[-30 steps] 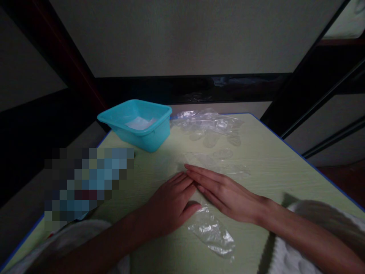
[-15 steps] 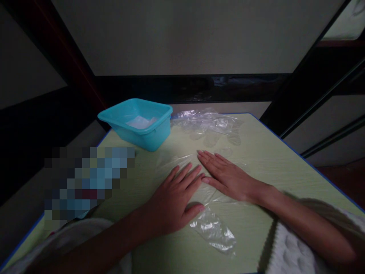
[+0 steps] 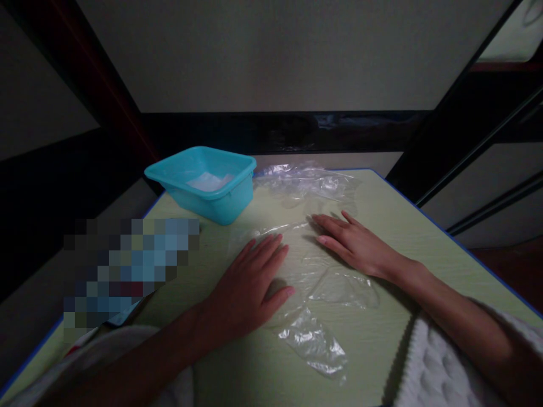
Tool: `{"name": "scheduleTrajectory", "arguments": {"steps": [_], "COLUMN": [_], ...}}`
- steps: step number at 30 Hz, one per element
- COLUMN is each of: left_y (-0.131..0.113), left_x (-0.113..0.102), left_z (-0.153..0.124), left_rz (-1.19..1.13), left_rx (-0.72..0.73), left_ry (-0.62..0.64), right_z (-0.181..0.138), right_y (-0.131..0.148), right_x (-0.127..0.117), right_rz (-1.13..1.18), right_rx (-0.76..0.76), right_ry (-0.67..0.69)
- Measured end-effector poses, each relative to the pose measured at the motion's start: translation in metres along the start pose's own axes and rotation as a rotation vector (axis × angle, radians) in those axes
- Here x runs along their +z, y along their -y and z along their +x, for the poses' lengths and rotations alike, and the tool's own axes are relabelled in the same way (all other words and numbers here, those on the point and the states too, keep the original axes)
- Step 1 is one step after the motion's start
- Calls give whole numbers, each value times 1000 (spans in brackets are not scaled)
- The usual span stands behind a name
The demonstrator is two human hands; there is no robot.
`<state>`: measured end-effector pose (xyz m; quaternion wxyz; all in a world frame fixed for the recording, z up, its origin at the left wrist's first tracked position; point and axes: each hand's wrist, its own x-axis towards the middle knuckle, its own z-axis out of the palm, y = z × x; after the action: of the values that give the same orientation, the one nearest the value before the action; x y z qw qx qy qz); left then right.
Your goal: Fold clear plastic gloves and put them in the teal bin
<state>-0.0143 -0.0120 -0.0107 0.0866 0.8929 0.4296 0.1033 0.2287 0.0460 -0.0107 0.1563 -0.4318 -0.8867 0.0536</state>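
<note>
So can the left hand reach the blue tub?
Probably yes. The left hand rests flat on clear plastic, and the tub stands just beyond it, with only bare table between.

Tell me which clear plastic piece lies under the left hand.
The flat sheet mid-table, spread under the left hand; the crinkled heap beside the teal basin lies at the far edge.

Two hands, both bare.
Left hand (image 3: 248, 285): forearm uncovered up to sleeve edge.
Left sleeve (image 3: 102, 356): white, soft thick fabric, bunched in loose folds; surface detail lost in dim light.
Right hand (image 3: 358, 249): forearm likewise uncovered.
Right sleeve (image 3: 441, 370): white, quilted texture of small raised pads, bulky, wide opening.
</note>
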Motion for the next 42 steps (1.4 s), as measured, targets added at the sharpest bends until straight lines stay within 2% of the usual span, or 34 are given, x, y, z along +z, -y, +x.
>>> {"name": "scheduleTrajectory", "arguments": {"steps": [3,6,9,11,14,21,24,28,32,37,42], "left_y": [9,14,14,13,10,10,10,9,8,8,7], "left_x": [1,3,4,4,5,3,3,2,1,1,1], "left_z": [2,4,6,6,7,8,8,8,8,9,7], "left_rz": [31,56,69,70,73,89,120,127,123,109,117], "left_rx": [-26,-47,-58,-59,-67,-112,-138,-150,-148,-142,-138], "left_ry": [-23,11,47,48,33,35,20,12,27,19,16], "right_z": [1,1,2,3,5,6,6,7,10,12,13], "right_y": [1,12,27,33,32,14,9,0,-8,-11,-10], "right_x": [-5,-9,-7,-4,0,-4,-7,-7,-4,3,7], "right_rz": [-30,6,76,83,54,-35,-91,-137,-124,21,47], "right_rx": [-26,-142,-302,-330,-288,-205,-187,-57,55,147,203], "right_ry": [-35,-48,37,93,108,37,-69,-240,-302,-263,-206]}}
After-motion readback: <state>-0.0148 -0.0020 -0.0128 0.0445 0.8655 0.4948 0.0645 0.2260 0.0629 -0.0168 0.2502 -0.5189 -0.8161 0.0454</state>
